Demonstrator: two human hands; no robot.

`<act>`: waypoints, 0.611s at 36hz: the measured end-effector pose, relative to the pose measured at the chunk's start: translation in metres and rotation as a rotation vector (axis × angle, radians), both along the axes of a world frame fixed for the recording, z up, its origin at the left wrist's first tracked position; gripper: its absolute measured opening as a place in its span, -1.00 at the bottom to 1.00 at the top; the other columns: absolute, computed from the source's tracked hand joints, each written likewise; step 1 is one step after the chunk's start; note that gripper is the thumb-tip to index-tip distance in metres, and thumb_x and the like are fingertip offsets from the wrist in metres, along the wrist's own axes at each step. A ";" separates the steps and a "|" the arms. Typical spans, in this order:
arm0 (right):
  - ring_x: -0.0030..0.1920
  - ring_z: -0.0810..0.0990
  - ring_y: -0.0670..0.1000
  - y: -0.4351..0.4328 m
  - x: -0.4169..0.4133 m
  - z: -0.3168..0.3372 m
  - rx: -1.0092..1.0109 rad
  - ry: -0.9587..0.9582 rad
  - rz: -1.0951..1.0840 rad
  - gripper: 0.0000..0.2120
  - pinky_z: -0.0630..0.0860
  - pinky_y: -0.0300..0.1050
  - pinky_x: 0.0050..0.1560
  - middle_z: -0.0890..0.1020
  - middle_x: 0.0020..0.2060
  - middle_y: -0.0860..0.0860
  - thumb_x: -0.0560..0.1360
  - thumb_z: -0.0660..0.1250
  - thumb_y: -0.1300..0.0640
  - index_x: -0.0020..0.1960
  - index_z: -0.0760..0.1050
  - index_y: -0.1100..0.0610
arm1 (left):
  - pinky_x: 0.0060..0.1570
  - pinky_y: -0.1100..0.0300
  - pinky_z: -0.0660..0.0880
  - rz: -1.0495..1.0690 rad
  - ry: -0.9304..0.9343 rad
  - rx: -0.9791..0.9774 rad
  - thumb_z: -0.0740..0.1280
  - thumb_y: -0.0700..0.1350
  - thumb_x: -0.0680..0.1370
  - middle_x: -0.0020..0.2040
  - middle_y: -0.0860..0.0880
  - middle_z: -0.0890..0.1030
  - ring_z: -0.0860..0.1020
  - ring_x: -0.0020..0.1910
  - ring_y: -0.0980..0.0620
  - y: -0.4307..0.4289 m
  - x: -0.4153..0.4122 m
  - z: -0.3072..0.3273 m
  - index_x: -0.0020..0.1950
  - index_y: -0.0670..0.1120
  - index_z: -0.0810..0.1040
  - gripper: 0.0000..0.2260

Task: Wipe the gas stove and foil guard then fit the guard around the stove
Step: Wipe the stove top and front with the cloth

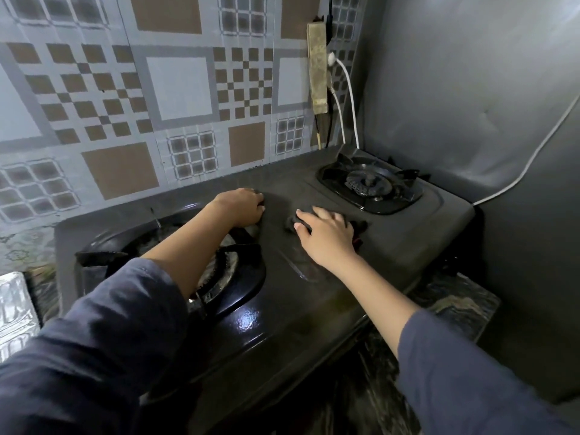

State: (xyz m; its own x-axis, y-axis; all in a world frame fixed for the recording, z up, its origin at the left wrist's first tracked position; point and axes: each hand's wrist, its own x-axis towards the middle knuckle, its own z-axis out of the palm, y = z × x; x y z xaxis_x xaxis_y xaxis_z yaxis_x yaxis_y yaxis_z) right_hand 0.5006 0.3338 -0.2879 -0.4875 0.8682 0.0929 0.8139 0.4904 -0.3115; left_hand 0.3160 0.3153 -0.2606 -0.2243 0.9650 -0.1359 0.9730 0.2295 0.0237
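Gas stove (314,309), dark and two-burnered, stands on a marbled counter (455,302) against a patterned tiled wall (175,86). The right hand (326,237) lies palm down on the flat middle of the stove top, between the burners, with its fingers spread and nearly straight. It presses a dark cloth (290,221) against the surface, and the cloth shows past the fingertips and beyond the far side of the hand.

The left hand (241,208) reaches across the left burner grate (241,255) and rests on the stove top just behind it, near the back edge. Its fingers are bent downward. Whether they hold anything cannot be told, since the fingertips blend into the dark surface.

The right burner (367,183) sits uncovered at the far corner. The foil guard (15,309), shiny and creased, is at the left edge of the view, beside the stove and not around it. A power strip (318,67) hangs on the wall with a white cable (351,98) plugged into it.
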 end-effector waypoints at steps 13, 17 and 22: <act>0.46 0.12 0.05 -0.027 0.002 0.001 0.027 -0.039 0.412 -0.63 0.08 0.07 0.40 0.22 0.47 -0.10 0.60 0.04 -0.11 0.39 0.29 -0.18 | 0.40 0.02 0.25 -0.016 -0.021 0.009 0.10 -0.05 0.61 0.44 -0.17 0.33 0.31 0.41 -0.14 0.002 0.001 0.005 0.42 -0.13 0.31 -0.60; 0.46 0.12 0.02 -0.031 0.016 -0.001 0.035 -0.022 0.514 -0.64 0.11 0.08 0.43 0.25 0.46 -0.12 0.59 0.07 -0.10 0.38 0.31 -0.18 | 0.40 0.03 0.25 -0.020 -0.030 0.013 0.11 -0.05 0.61 0.44 -0.17 0.33 0.32 0.40 -0.14 0.001 0.002 0.005 0.42 -0.13 0.31 -0.60; 0.46 0.16 0.01 -0.033 0.039 -0.001 0.056 -0.020 0.674 -0.65 0.13 0.04 0.44 0.29 0.44 -0.12 0.58 0.13 -0.07 0.36 0.35 -0.18 | 0.37 0.01 0.29 -0.006 -0.035 0.011 0.12 -0.06 0.60 0.40 -0.19 0.38 0.36 0.36 -0.16 0.003 0.004 0.005 0.39 -0.15 0.35 -0.62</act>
State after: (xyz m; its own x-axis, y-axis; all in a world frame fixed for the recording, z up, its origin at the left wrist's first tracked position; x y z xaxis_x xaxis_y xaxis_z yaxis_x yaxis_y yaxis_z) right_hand 0.5393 0.3005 -0.2891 -0.9230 0.3675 0.1144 0.3294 0.9080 -0.2590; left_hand 0.3198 0.3184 -0.2553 -0.2137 0.9678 -0.1330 0.9730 0.2231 0.0599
